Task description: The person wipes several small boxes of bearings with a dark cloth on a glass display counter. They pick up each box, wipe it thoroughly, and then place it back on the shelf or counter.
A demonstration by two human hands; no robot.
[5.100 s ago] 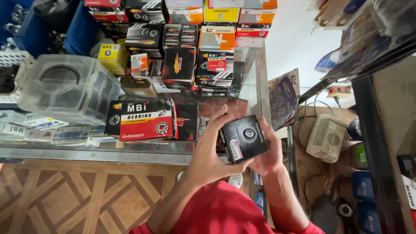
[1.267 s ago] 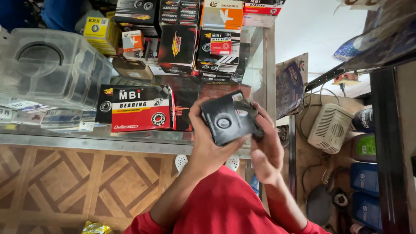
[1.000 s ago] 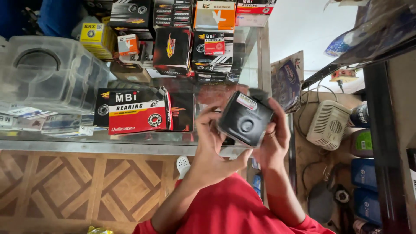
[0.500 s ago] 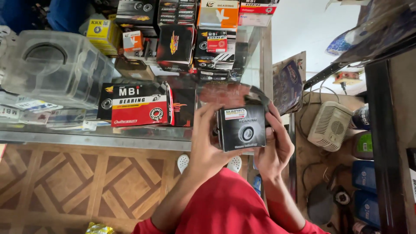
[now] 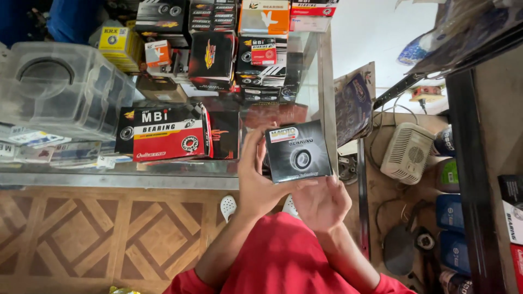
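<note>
Now the glass desk (image 5: 163, 177) fills the upper left of the view, and every place below is given relative to it. On its far end stands a stack of small cartons (image 5: 239, 32), black, orange and yellow. On its left end sits a clear plastic tub (image 5: 60, 90) with a dark ring inside. Near its front edge lies a long red and black box (image 5: 166, 133), flat on the glass. Beyond the desk's right edge, low on a side shelf, stands a pale vented appliance (image 5: 406, 152). Below the front edge of the desk the floor (image 5: 81, 234) shows brown patterned tiles, and the person's red shirt (image 5: 283, 261) closes the bottom of the frame.

The black box (image 5: 298, 151) is held just off the right front corner of the desk, above its edge and not resting on the glass. Compared with half a second ago, when the box sat lower and squarer in both hands, and with a second ago, when it was tipped with its corner up, its printed face with the round emblem is now turned flat toward the camera and raised slightly. By this reading, the turning has ended and the box is being inspected face-on.

The left hand (image 5: 256, 179) pinches the box's left side, thumb on the front edge and fingers behind. The right hand (image 5: 324, 201) supports the box from beneath, palm open and fingers loosely spread.
</note>
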